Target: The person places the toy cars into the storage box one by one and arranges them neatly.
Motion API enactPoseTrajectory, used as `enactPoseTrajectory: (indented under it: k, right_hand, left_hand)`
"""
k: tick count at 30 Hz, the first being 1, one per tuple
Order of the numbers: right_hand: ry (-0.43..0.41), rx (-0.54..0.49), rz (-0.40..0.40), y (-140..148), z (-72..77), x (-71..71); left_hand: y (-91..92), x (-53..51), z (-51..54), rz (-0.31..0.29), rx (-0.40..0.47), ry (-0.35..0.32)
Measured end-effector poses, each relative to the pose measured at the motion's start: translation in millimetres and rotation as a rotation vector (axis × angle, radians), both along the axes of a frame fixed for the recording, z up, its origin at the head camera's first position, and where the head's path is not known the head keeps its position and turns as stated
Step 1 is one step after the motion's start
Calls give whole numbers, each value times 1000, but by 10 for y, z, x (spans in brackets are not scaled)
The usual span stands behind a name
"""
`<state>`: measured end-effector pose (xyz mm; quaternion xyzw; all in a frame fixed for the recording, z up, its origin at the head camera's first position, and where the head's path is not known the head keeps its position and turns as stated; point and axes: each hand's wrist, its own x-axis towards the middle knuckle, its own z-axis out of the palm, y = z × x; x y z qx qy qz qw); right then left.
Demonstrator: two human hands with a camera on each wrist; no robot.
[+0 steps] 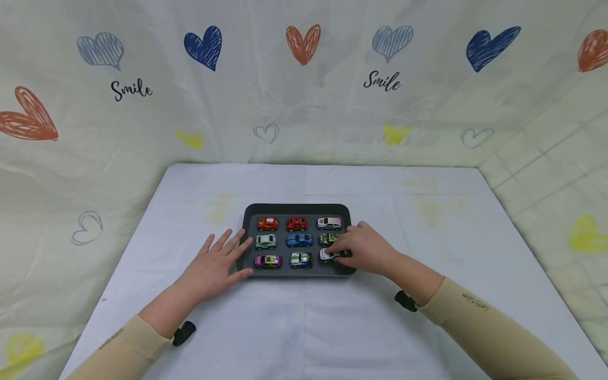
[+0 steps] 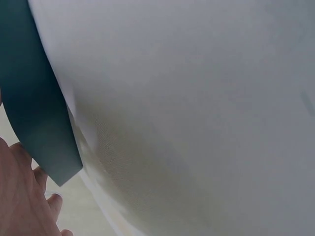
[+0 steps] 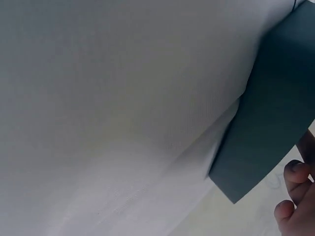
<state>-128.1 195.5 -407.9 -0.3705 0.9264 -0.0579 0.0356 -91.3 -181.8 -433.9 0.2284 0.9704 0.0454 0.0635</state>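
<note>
A dark grey tray (image 1: 298, 208) lies on the table with several small toy cars on it in three rows. My left hand (image 1: 214, 266) spreads its fingers at the tray's left edge, the fingertips and thumb on the rim. At the near right corner my right hand (image 1: 368, 250) pinches a white and black toy car (image 1: 325, 255), partly hidden by its fingers. Just behind is a green camouflage toy car (image 1: 326, 238), half covered by the same hand. In the wrist views, the tray's side (image 2: 44, 108) and parts of the left hand (image 2: 22, 196) and right hand (image 3: 300, 196) show.
Other toy cars on the tray include a blue one (image 1: 299, 240), a purple one (image 1: 267, 262) and a white one (image 1: 329, 223). A white cloth (image 1: 304, 316) covers the table. Behind it hangs a heart-patterned curtain (image 1: 304, 100).
</note>
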Motion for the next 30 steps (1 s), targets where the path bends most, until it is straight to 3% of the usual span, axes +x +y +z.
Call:
enactPoseTrajectory:
  k: [7,13,25,30]
  right_hand:
    - [1,76,18,-38,-65,11]
    - [-4,77,23,-36,-51,-10]
    - [-52,-56,-78,62,75,10]
    - [7,-123,-139,200,64,120]
  left_hand:
    - [-9,11,-3,-3,20,12]
    - [1,6,6,-5,14,18]
    - [3,10,-30,-1,2,-5]
    - [9,55,-34,-11,35,-3]
